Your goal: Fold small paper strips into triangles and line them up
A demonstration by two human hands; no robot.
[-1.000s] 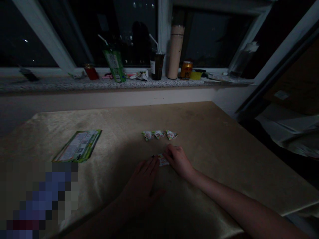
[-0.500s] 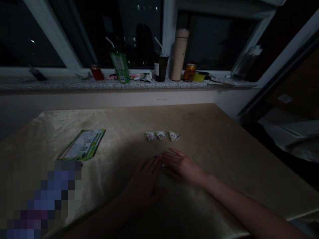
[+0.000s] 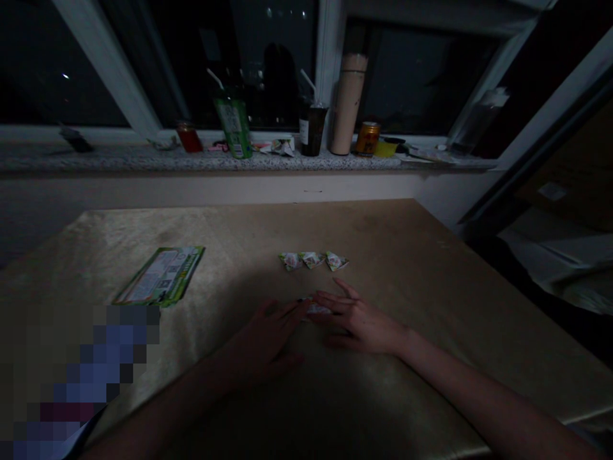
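In dim light, my left hand (image 3: 271, 329) and my right hand (image 3: 361, 319) lie flat on a tan table (image 3: 431, 287), fingers stretched out. Their fingertips meet over a small folded paper piece (image 3: 316, 309), pressing it against the tabletop; most of it is hidden under the fingers. Just beyond the hands, three small folded paper triangles (image 3: 313, 260) sit in a row.
A green and white printed sheet (image 3: 161, 275) lies on the table's left. The stone windowsill (image 3: 119, 158) holds a green carton with a straw (image 3: 233, 126), a dark cup (image 3: 313, 130), a tall beige tumbler (image 3: 348, 102), cans and scraps. Crumpled sheeting (image 3: 569, 268) lies on the right.
My right hand went from curled fingers pinching the paper piece to fingers flat and spread over it. My left hand stayed beside it. The camera shifted slightly left.
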